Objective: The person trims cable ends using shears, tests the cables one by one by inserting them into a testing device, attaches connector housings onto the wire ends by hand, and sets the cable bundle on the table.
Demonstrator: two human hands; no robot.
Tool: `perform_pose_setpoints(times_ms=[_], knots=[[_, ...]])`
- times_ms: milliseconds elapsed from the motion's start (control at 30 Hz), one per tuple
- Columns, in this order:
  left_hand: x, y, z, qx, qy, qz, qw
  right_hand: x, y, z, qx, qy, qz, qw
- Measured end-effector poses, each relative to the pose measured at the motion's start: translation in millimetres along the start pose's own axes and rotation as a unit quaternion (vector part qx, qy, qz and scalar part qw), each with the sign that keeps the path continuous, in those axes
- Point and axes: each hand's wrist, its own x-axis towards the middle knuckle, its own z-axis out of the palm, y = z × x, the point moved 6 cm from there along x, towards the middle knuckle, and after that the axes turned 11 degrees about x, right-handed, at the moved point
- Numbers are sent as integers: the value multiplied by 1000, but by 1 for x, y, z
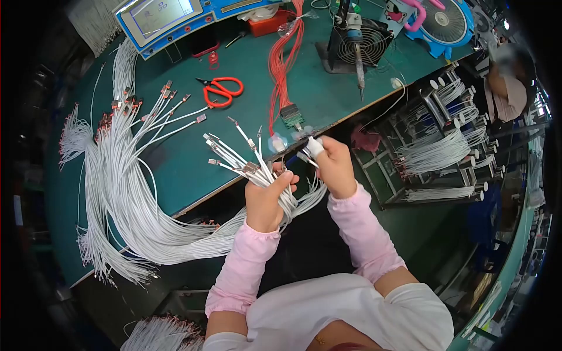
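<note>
We have the left grip [269,202] closed around a bunch of white cables [234,159], just off the near edge of the tabletop [175,175]. Their long axis runs up and left, loose metal-tipped ends fanned over the tabletop; the tails loop below that grip. Right grip [338,167]: thumb and fingers pinching a small white plug [315,147] at the edge; its far tip is too small for us to make out.

Key relation: the plug lies up-left of the right grip's palm, long axis slanting up-left, with the green board [291,115] farther along roughly that line. The right grip is the nearer one to the plug; the left sits lower and to the left. Whether the plug touches anything at the edge, we can't tell.

Red wires [284,58] run up from the board. Red-handled scissors [221,92] lie left of them, near the big cable pile [129,193].

Writing: the tester's screen [161,14] shows two large characters, the second apparently 品, the first too soft to read. No brand we can read.
</note>
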Motion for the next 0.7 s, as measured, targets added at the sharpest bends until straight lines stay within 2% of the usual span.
perform_pose_setpoints(times_ms=[133,300,467,500,567,600,633,667,700], knots=[[7,-9,2,-8,-8,-24,1000,6,16,-7,7,-17,30,999],[8,-10,1,-13,-8,-20,1000,15,19,-3,-1,-39,20,999],[8,-12,3,12,-13,-15,1000,13,25,-5,31,4,25,999],[7,-13,4,15,-16,-15,1000,11,18,-5,-17,-22,37,999],[5,-11,4,11,-11,-16,1000,8,1,-9,-13,30,-60,998],[4,-10,2,11,-8,-11,1000,6,-11,-12,-80,28,-141,986],[3,-9,1,8,-10,-6,1000,0,-26,-10,-189,16,-246,951],[3,-9,1,5,-13,-2,1000,-12,-39,-4,-292,5,-346,892],[3,-10,1,5,-13,-4,1000,-20,-40,7,-316,-35,-328,890]])
